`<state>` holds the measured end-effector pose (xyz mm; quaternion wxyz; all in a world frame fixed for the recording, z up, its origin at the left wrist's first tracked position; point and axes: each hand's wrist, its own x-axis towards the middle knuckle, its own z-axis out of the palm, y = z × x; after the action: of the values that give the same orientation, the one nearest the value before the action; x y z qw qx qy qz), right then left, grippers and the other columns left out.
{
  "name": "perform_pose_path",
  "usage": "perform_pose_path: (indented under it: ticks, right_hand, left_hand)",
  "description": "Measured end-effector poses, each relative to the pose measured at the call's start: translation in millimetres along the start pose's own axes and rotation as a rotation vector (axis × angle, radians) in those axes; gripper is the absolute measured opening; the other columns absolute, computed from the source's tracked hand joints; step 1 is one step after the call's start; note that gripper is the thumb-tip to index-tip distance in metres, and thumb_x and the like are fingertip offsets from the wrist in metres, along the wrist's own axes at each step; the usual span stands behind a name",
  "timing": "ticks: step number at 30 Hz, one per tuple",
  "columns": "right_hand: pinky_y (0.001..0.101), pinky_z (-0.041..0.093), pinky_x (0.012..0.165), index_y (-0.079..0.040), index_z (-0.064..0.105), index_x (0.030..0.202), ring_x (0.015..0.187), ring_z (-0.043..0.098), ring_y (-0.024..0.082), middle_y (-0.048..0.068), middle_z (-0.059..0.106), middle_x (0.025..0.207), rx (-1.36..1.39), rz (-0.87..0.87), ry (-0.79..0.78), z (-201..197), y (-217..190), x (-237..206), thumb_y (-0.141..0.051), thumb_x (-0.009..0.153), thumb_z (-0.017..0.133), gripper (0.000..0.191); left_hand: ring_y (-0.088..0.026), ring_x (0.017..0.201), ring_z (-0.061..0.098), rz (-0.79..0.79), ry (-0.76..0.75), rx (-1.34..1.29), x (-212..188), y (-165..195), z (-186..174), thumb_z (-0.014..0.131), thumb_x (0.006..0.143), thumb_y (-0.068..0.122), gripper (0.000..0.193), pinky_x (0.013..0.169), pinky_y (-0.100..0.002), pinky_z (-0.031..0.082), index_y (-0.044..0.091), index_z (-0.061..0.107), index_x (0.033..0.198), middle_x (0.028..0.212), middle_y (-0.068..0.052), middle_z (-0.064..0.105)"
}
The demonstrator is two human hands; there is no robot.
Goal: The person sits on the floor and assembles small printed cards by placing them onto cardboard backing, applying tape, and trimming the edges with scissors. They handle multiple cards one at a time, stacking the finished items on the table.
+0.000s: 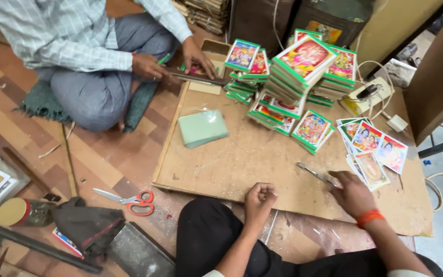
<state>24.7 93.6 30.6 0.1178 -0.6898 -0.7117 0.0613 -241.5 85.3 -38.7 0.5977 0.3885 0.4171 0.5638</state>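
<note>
Nearest the lens, at the lower middle of the frame, our left hand (259, 201) is curled into a loose fist on the edge of the cardboard sheet (242, 159), holding nothing we can make out. Our right hand (352, 194), banded at the wrist in orange, is clamped on a thin metal blade (316, 175) whose tip points up and left across the sheet. Just beside it, at right centre, loose picture cards (373, 149) lie fanned. We judge the work to be at the handling of single cards, and a steady, flat blade seems called for. Farther up, green-edged stacks of pictures (303, 66) crowd the sheet, with a pale green pad (202, 128) left of centre. Red-handled scissors (129, 199) lie on the floor at lower left. A co-worker's hands (175, 64) press a strip at upper left.
</note>
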Motion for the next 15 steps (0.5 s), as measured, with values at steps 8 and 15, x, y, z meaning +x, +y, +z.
perform_pose_path:
  ticks: [8,15]
  right_hand:
    - [0.0415,0.057,0.090,-0.022,0.070,0.123,0.110,0.067,0.028,0.007,0.070,0.116,-0.106,0.002,-0.053,12.3,7.9,19.5,-0.005,0.085,0.057,0.044]
    - [0.0476,0.056,0.087,-0.016,0.072,0.124,0.104,0.070,0.035,0.012,0.070,0.122,0.069,0.288,0.190,-3.6,61.0,12.6,-0.026,0.086,0.070,0.040]
  left_hand:
    - [-0.006,0.079,0.063,0.039,0.009,0.115,-5.2,-2.4,-2.5,0.068,0.086,0.002,0.021,0.072,-0.022,0.053,-0.001,0.069,0.107,0.091,-0.002,0.071]
    - [-0.007,0.079,0.062,0.112,0.081,0.229,-3.6,2.4,2.3,0.072,0.087,0.000,0.017,0.071,-0.023,0.052,-0.001,0.071,0.104,0.089,-0.002,0.071]
